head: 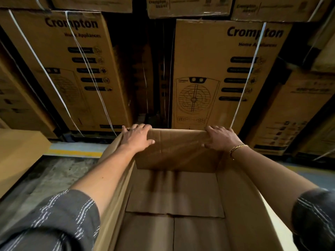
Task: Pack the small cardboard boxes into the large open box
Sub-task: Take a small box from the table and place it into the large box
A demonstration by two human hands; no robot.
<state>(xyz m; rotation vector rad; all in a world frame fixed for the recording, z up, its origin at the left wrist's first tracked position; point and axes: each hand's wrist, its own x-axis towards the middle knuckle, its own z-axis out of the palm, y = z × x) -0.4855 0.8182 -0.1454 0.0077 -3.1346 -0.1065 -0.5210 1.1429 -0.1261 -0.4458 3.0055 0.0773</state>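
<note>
From the head camera, the large open box (pixel 177 151) stands on the floor (pixel 45 178) directly in front of the person, between the two outstretched forearms, its mouth facing up. Both hands grip the top edge of its far end wall. The left hand (pixel 137 137) is at the left corner, with the fingers hooked over the rim to the outer side and the thumb lying on the inner face. The right hand (pixel 220 139) is at the right corner and clasps the edge the same way, fingers over the top and thumb inside. The hands are well apart, one at each end of that wall. Inside the box, a flat cardboard panel (pixel 174 192) covers the far part of the bottom. Nearer the camera, two bottom flaps meet along a straight seam (pixel 174 232). A gold bracelet (pixel 236 148) circles the right wrist. A dark striped sleeve (pixel 54 220) covers the left upper forearm, and its match (pixel 315 214) shows at the right edge. Behind the box rise tall stacked cartons: a left carton (pixel 72 69) and a right carton (pixel 217 69), both printed "Crompton Home Appliances", the right one with a drawing of a fan-fronted appliance. White straps (pixel 248 77) run down their faces. A yellow line (pixel 76 152) is painted on the floor at the foot of the left stack, and a plain cardboard surface (pixel 20 151) fills the left edge, just beside the grey floor.
</note>
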